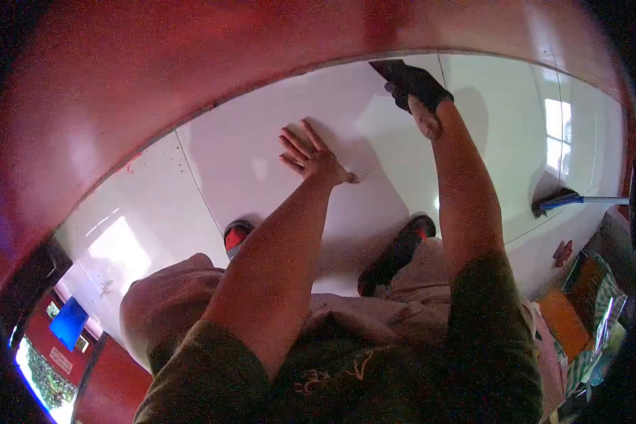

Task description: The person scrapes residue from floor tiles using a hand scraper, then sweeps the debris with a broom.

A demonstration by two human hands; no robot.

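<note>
My left hand (309, 157) is bare and lies on the glossy white tile floor (240, 184), its fingers spread and its palm down. Ahead and to the right, my right hand (415, 88) is partly covered by a black glove, with bare skin showing near the wrist. Its fingers look curled around a dark thing (384, 67) that points toward the foot of the red wall (261, 35). Dark on dark, the kind of thing cannot be made out.
A brush with a blue head (562, 201) and pale handle lies at the right. Behind it are a small red thing (562, 253) and several bags (601, 311). My dark shoes (396, 258) are on the tiles below. At lower left is a red door (53, 353).
</note>
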